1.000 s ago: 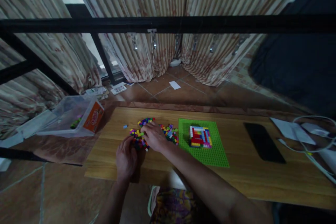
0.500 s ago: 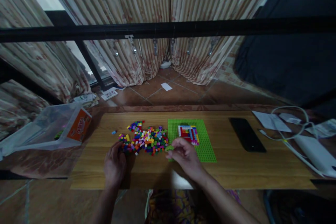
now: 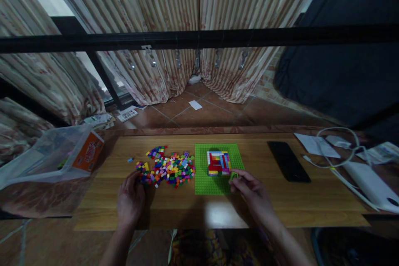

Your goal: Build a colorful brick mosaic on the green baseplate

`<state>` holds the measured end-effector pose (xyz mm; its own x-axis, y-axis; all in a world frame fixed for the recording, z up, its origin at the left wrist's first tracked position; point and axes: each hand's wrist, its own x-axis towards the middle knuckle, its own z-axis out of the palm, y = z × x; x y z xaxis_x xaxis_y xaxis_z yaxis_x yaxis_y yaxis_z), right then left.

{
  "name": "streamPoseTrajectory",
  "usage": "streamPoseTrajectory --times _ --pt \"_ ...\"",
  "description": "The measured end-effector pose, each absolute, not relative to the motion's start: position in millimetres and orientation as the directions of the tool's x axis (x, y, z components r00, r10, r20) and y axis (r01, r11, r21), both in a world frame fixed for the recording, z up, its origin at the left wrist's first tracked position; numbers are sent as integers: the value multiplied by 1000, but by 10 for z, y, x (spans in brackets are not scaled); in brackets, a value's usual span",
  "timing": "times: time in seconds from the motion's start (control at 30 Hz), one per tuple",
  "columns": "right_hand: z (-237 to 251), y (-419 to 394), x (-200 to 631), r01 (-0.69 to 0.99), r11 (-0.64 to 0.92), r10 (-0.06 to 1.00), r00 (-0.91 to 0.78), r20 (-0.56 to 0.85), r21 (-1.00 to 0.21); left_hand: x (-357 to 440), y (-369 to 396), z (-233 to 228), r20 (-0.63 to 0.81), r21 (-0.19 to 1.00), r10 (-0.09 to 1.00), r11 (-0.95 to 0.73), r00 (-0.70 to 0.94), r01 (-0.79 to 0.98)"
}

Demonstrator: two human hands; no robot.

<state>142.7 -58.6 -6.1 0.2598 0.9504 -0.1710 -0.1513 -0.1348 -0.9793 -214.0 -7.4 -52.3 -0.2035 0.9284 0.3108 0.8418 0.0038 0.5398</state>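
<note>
Presently the right hand (image 3: 254, 193), lower centre-right of the frame, pinches a small green brick (image 3: 233, 176) between thumb and fingertips; grip closed on it, other fingers curled. The brick sits just at the lower right corner of the block build (image 3: 218, 163), a small multicoloured square of red, yellow, white and blue rows; whether brick and build touch cannot be told. The build stands in the upper middle of a green baseplate (image 3: 205, 185), which lies flat at centre frame on the wooden worktop (image 3: 311, 199). The left hand (image 3: 130, 201), lower centre-left, rests palm down on the worktop, fingers loosely bent, fingertips at the lower left edge of a loose brick pile (image 3: 168, 168); grip slack, nothing visibly held, though the underside of the fingers is hidden. The pile spreads just left of the baseplate, mixed colours. One stray blue brick (image 3: 130, 160) lies apart, left of the pile. At left of frame a clear plastic bag (image 3: 46, 153) with an orange label (image 3: 87, 151) lies off the worktop's left end. Right of the baseplate, well apart, a black phone (image 3: 288, 161) lies face up. At far right: papers (image 3: 316, 144), a looped white cable (image 3: 339, 162) and a white device (image 3: 370, 185). A black bar (image 3: 199, 38) crosses the upper frame, striped curtains (image 3: 174, 4) behind it.
</note>
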Motion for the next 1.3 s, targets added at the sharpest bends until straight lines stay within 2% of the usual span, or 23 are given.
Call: streamPoseTrajectory --times 0.17,0.4,0.57,0.73,1.07,1.2,1.3 --pt "-41 -498 1455 -147 -78 962 249 -114 -986 -2131 -80 -500 300 535 933 10 -201 845" --pt "30 -401 1553 -28 -62 946 316 -68 -998 -2110 -92 -480 309 550 928 6 -209 835" --pt "102 -267 1582 -91 -66 937 336 -93 -994 -2109 -90 -487 318 552 925 -1 -209 834" --pt "65 -149 1541 -243 -58 931 336 -140 -968 -2109 -89 -495 317 541 925 4 -208 841" --pt "71 -94 1621 -205 -72 958 259 -125 -976 -2122 -87 -527 354 521 916 -24 -190 854" --pt "68 -62 1630 -83 -53 968 242 -72 -995 -2108 -84 -521 349 513 915 -7 -201 858" --pt "61 -32 1623 179 -7 971 238 37 -984 -2102 -80 -520 349 518 916 -11 -199 855"
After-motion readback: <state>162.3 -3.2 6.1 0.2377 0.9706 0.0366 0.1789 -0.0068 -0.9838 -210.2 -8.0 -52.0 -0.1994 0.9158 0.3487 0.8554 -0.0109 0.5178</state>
